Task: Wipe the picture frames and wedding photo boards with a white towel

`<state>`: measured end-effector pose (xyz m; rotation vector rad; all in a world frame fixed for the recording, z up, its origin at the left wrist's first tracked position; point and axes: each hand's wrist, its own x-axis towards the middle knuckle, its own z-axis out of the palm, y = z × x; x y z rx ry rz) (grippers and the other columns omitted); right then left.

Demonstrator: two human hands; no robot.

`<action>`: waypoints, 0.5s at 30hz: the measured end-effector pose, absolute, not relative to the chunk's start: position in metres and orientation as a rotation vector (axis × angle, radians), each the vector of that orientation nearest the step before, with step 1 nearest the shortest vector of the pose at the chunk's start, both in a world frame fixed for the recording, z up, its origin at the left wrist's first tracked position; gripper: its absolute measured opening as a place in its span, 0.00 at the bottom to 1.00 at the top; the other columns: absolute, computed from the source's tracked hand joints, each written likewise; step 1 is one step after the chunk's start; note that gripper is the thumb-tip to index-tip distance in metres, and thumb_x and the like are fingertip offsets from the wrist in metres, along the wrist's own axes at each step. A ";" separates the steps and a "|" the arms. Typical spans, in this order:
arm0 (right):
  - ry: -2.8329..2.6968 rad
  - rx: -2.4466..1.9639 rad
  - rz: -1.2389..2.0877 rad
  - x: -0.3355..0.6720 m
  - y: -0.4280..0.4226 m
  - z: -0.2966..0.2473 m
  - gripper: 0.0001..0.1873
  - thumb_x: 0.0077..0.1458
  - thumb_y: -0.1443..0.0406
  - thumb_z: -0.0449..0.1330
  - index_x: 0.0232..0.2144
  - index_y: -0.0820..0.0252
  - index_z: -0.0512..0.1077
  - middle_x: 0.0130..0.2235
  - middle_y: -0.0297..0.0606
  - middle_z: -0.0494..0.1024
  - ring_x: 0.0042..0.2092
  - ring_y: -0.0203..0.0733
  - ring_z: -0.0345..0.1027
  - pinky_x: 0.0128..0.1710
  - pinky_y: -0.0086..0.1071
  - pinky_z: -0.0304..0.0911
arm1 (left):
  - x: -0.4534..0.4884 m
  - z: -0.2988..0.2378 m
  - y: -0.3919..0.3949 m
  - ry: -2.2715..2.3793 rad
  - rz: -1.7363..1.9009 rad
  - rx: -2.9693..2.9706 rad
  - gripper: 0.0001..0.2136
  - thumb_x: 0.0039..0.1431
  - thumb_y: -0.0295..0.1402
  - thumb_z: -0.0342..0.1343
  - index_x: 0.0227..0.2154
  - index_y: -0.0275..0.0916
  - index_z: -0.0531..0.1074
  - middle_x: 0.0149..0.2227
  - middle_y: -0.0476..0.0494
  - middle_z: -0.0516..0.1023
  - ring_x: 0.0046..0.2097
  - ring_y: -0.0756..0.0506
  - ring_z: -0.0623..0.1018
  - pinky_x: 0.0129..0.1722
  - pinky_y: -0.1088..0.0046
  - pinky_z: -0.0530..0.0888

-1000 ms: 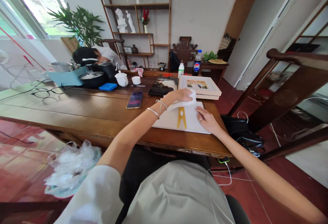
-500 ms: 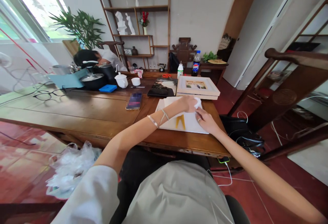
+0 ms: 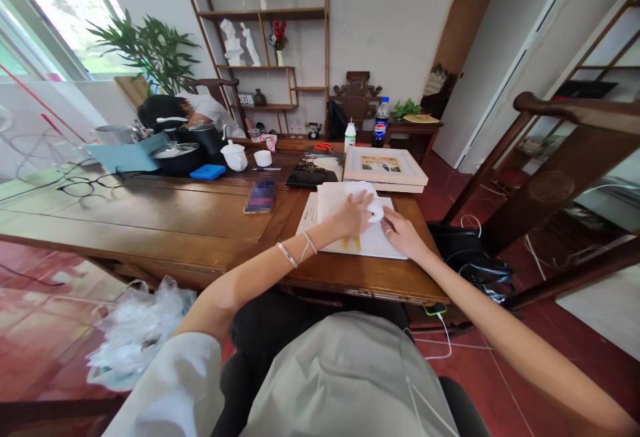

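A white board (image 3: 380,242) with a yellow stand piece (image 3: 351,243) lies flat on the wooden table (image 3: 165,217) in front of me. My left hand (image 3: 350,213) presses a white cloth (image 3: 340,194) onto the board, fingers closed over it. Beside it, my right hand (image 3: 403,233) rests on the board's right part with fingers spread flat, a ring on one finger. Both hands nearly touch at the crumpled end of the cloth (image 3: 376,210).
Framed pictures (image 3: 385,167) are stacked just beyond the board, a dark book (image 3: 315,169) and a phone (image 3: 261,195) to their left. Pots, a teapot (image 3: 234,155) and another person (image 3: 170,107) are at the far left. A plastic bag (image 3: 135,330) lies on the floor.
My left hand has drawn the cloth back from the board's far edge toward me. The cloth now spreads out behind my hand. The right hand stays on the board.
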<state>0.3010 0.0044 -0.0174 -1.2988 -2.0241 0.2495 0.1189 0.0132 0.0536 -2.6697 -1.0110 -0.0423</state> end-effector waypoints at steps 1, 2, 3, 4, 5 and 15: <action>-2.022 -1.294 0.251 0.301 0.005 -0.018 0.22 0.53 0.68 0.50 0.50 0.57 0.70 0.57 0.42 0.69 0.61 0.51 0.57 0.61 0.50 0.51 | 0.117 0.051 0.012 -0.993 -0.047 -2.673 0.15 0.63 0.33 0.45 0.45 0.36 0.73 0.63 0.33 0.58 0.62 0.34 0.59 0.55 0.50 0.62; -2.021 -1.285 0.253 0.301 0.005 -0.019 0.22 0.53 0.69 0.50 0.50 0.57 0.70 0.56 0.42 0.69 0.61 0.51 0.57 0.61 0.50 0.51 | 0.116 0.048 0.008 -0.978 -0.043 -2.671 0.14 0.63 0.32 0.45 0.43 0.36 0.74 0.62 0.34 0.59 0.62 0.34 0.60 0.55 0.50 0.61; -2.021 -1.275 0.254 0.301 0.006 -0.019 0.22 0.52 0.69 0.50 0.50 0.57 0.71 0.56 0.41 0.70 0.61 0.51 0.57 0.61 0.50 0.50 | 0.114 0.046 0.001 -0.968 -0.033 -2.663 0.14 0.63 0.31 0.44 0.42 0.36 0.75 0.62 0.34 0.60 0.61 0.34 0.61 0.55 0.50 0.61; -2.020 -1.266 0.255 0.302 0.006 -0.019 0.22 0.52 0.70 0.50 0.49 0.56 0.71 0.56 0.40 0.70 0.61 0.50 0.57 0.62 0.49 0.50 | 0.112 0.044 -0.008 -0.960 -0.017 -2.653 0.14 0.62 0.31 0.44 0.41 0.36 0.76 0.62 0.34 0.60 0.61 0.34 0.61 0.55 0.51 0.61; -2.020 -1.258 0.257 0.302 0.007 -0.020 0.23 0.52 0.71 0.50 0.49 0.55 0.72 0.56 0.38 0.70 0.61 0.49 0.57 0.62 0.48 0.50 | 0.110 0.042 -0.020 -0.943 -0.005 -2.647 0.15 0.62 0.31 0.44 0.41 0.36 0.76 0.61 0.34 0.61 0.60 0.34 0.62 0.55 0.51 0.61; -2.026 -1.299 0.282 0.305 0.008 -0.022 0.23 0.53 0.71 0.49 0.50 0.60 0.71 0.57 0.42 0.68 0.62 0.48 0.55 0.62 0.47 0.49 | 0.102 0.045 -0.080 -0.883 -0.088 -2.721 0.15 0.61 0.34 0.46 0.42 0.37 0.76 0.60 0.36 0.63 0.58 0.35 0.65 0.54 0.56 0.63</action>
